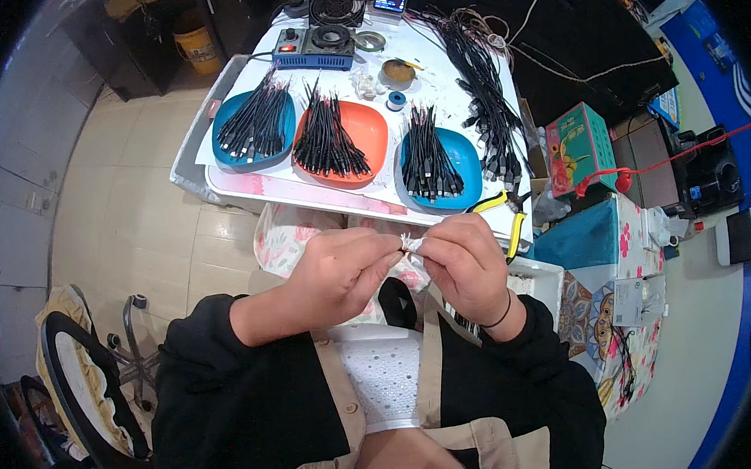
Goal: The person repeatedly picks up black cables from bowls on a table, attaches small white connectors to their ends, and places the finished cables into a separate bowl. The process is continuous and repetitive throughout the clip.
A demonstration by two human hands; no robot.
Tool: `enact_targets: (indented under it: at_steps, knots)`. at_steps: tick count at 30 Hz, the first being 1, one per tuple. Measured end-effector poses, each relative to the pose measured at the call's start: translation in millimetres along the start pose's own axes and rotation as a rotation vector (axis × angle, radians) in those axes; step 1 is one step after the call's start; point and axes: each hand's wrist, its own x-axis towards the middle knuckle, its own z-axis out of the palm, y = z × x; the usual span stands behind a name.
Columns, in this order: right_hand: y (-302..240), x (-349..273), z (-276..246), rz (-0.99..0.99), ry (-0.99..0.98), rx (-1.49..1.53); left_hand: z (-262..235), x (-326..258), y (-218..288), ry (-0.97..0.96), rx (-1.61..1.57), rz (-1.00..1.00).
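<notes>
Right hand (466, 268): fingertips pinch a small, crumpled-looking white piece (410, 243), just before the white table (430, 72); left hand (347, 269) meets it, exact grip too small to tell, the pairing apparently for fine control. Slim black cables (328, 141) lie fanned on rounded blue dishes (465, 154) and an orange dish (369, 132), presumably keeping batches apart.

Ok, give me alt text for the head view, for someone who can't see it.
A person's left hand and right hand pinch a small, partly white item, too small to identify. Beyond, a white table holds two blue plates and an orange plate of black cables, with yellow-handled pliers near its right corner.
</notes>
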Motion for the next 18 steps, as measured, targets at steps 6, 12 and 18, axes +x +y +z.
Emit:
enact_targets:
  at_steps: [6,12,18]
  knots:
    - [0.0,-0.6,-0.2,-0.058,0.031,-0.059,-2.3,-2.2,4.8,-0.023,-0.077,-0.096]
    - [3.8,-1.0,-2.6,-0.05,-0.034,-0.088,3.5,-0.7,-2.0,-0.012,0.055,0.057]
    - [9.3,-18.3,10.6,1.257,-0.21,1.423,-4.3,-1.6,-19.0,-0.241,0.621,0.51]
